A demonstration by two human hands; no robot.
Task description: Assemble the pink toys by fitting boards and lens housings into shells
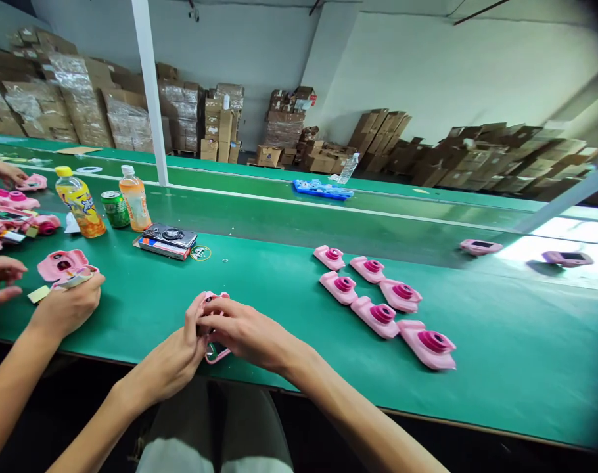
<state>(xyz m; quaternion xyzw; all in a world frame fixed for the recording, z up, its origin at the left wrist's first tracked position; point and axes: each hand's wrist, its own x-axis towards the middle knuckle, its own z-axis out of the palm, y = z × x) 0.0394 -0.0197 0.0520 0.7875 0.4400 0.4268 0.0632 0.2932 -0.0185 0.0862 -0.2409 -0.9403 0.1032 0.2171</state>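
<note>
My left hand is closed around the side of a pink toy camera at the table's near edge. Fingers of my right hand are bent over the same camera from the right and press on it. A dark screen with a pink rim shows below my fingers; much of the camera is hidden. To the right, several pink toy cameras with magenta lens rings lie in two slanting rows on the green table.
At the left, a co-worker's hand holds an opened pink camera shell. Pink camera parts are heaped behind. Drink bottles, a green can and a boxed item stand ahead. A blue tray lies on the far belt.
</note>
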